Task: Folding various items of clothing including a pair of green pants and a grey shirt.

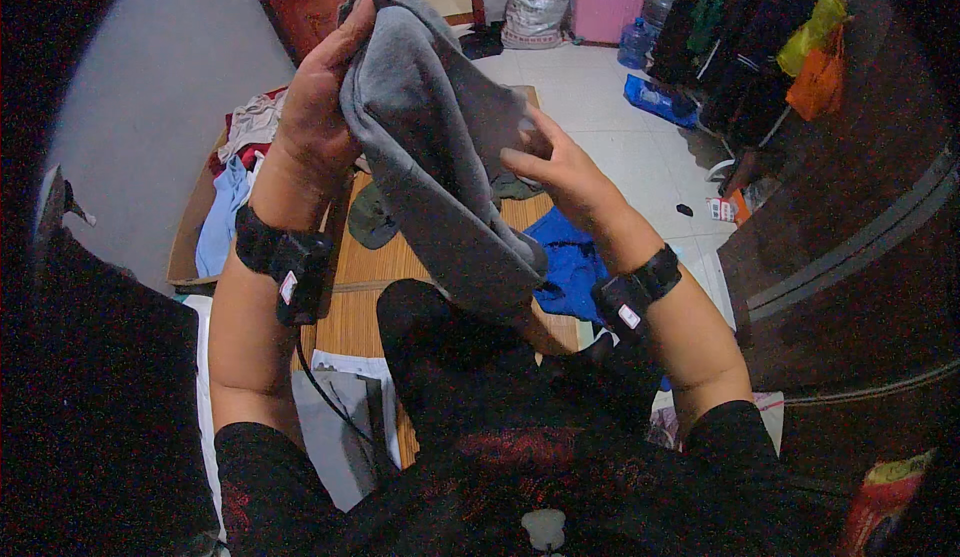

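A grey knit garment [442,144] hangs in front of me, gathered into long folds. Its upper end is pinched in my left hand [319,99], with the thumb on the near side of the cloth. At the right edge of the fabric, my right hand [566,163] grips it, some fingertips hidden by the cloth. The garment's lower end hangs above my dark-clad knee [420,324]. Behind it, a dark green cap [371,216] lies on a slatted bamboo mat [360,261]. Blue cloth [574,276] lies beneath my right forearm.
A cardboard box [184,246] full of clothes stands at the left by the wall. Folded grey cloth [334,414] lies near my left elbow. Farther back are a white woven sack [535,6], a pink suitcase [611,2] and a blue water bottle [634,43]. Clothes [739,28] hang at the right.
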{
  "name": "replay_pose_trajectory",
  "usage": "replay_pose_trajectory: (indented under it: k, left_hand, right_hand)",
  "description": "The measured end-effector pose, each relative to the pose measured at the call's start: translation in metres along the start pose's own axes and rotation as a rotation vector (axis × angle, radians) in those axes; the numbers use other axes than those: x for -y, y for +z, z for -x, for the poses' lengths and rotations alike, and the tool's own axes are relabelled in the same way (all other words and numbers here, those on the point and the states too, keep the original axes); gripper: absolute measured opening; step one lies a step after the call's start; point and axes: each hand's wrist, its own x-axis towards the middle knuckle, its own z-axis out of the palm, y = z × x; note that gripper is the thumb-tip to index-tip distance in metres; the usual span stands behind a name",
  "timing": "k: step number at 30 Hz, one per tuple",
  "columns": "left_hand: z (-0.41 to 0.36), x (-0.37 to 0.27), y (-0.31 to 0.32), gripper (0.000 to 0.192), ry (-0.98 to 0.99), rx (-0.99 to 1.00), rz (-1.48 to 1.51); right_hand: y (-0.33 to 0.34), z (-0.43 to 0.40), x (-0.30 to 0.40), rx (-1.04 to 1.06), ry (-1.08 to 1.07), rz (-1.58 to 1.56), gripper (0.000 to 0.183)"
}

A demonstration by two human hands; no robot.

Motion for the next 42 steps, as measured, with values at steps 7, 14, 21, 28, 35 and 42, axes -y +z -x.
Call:
replay_pose_trajectory:
  k: [7,14,21,28,35,42]
  left_hand:
    - [0.011,-0.017,-0.021,0.037,0.088,-0.007,-0.267]
    - [0.011,-0.047,-0.024,0.044,0.354,0.073,-1.045]
    - [-0.005,-0.052,-0.027,0.051,0.382,-0.02,-1.415]
    - [-0.047,-0.06,-0.026,0.043,0.513,-0.097,-1.389]
    - [-0.041,-0.054,-0.049,0.03,0.262,-0.106,-1.705]
    - [-0.026,-0.036,-0.044,0.018,0.303,-0.311,-1.469]
  right_hand:
    - [-0.022,-0.025,0.006,0.09,0.02,0.157,0.037]
    - [-0.111,-0.027,0.141,-0.003,-0.481,0.24,0.035]
    - [-0.084,0.017,0.224,-0.249,-0.429,0.568,0.028]
    - [-0.257,-0.005,0.25,-0.245,-0.434,1.057,0.03]
    - [-0.23,0.036,0.195,-0.022,-0.095,0.798,0.025]
    - [-0.231,0.048,0.164,0.085,-0.09,0.704,0.043]
